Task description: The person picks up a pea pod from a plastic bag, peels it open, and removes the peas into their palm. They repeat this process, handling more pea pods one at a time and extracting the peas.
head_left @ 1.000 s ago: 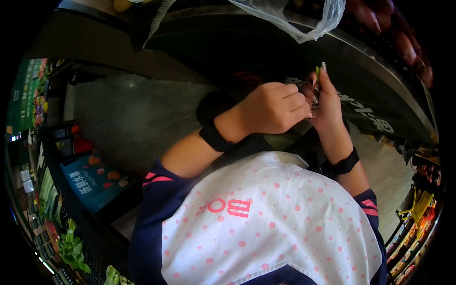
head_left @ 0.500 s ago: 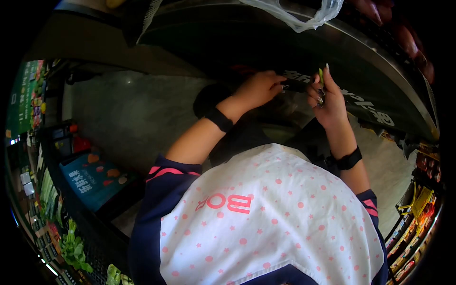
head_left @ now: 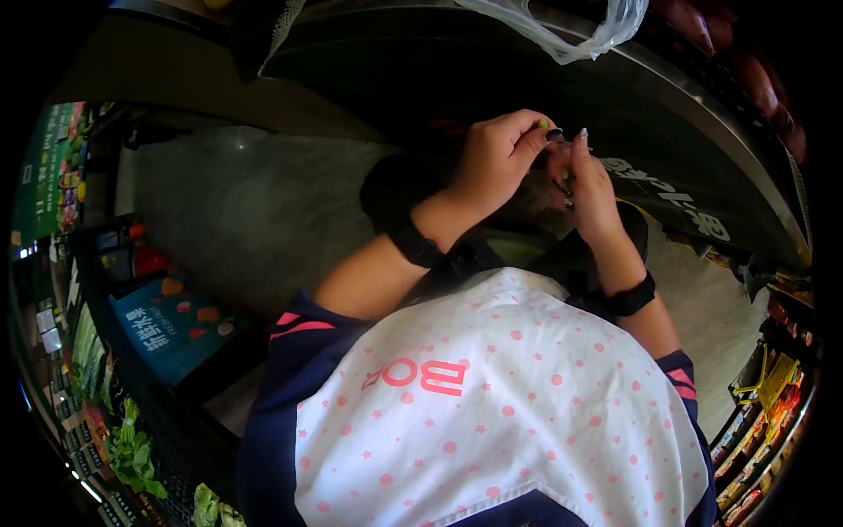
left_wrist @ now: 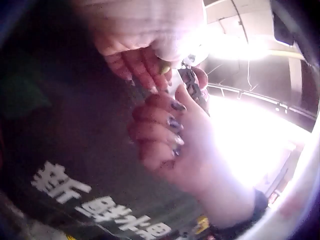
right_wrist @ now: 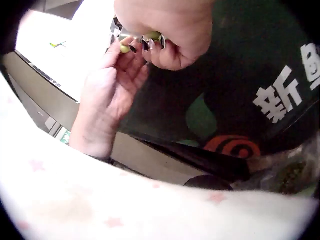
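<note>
In the head view my left hand pinches a small green piece between thumb and fingers. Close beside it is my right hand, its fingers curled round another green piece and its thumb raised. The right wrist view shows my left hand with a pale green end at its fingertips, and my right hand curled over a green piece. Seen in the left wrist view, a green tip lies under my left hand, and the dark-nailed fingers of my right hand are curled.
A dark stand with white lettering and a metal rim curves in front. A clear plastic bag hangs over the rim, near reddish produce. A blue box and leafy greens are at the left, packaged goods at the right.
My left hand first moved away from the right hand, then came back up beside it with a green piece at its fingertips. The green piece upright in my right hand no longer sticks up.
</note>
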`<state>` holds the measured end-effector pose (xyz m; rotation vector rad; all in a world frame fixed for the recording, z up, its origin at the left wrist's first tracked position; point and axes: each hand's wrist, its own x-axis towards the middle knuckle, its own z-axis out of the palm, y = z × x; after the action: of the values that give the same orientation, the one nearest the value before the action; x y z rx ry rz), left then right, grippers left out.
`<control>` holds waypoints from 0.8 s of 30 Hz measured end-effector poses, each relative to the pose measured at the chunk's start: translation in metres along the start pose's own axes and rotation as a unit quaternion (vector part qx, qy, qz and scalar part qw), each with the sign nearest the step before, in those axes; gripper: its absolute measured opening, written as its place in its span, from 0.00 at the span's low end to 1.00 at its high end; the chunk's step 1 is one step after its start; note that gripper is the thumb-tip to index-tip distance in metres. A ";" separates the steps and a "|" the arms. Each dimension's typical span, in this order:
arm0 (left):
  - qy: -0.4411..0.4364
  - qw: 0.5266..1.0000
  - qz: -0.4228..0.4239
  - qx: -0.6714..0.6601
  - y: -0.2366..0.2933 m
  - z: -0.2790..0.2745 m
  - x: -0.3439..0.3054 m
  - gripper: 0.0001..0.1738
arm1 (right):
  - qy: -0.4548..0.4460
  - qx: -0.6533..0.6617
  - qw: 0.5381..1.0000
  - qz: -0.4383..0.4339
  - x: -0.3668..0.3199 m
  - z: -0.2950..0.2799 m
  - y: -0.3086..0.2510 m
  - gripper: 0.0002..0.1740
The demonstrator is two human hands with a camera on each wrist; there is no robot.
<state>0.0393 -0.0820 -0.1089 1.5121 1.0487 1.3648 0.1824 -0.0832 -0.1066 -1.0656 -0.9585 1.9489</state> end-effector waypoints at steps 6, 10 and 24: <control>-0.105 0.951 0.140 0.256 0.018 -0.011 0.002 0.07 | 0.023 -0.061 0.997 -0.043 -0.005 -0.004 -0.012 0.24; -0.128 0.907 0.197 0.350 0.017 -0.009 -0.003 0.12 | -0.052 -0.127 0.990 -0.015 -0.001 -0.011 -0.013 0.20; -0.198 0.947 0.152 0.202 0.026 -0.009 -0.001 0.10 | -0.116 -0.240 0.952 -0.153 -0.004 -0.018 -0.021 0.19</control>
<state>0.0315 -0.0906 -0.0835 2.2202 0.8922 1.0063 0.2050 -0.0712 -0.0945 -0.8802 -1.6846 1.6425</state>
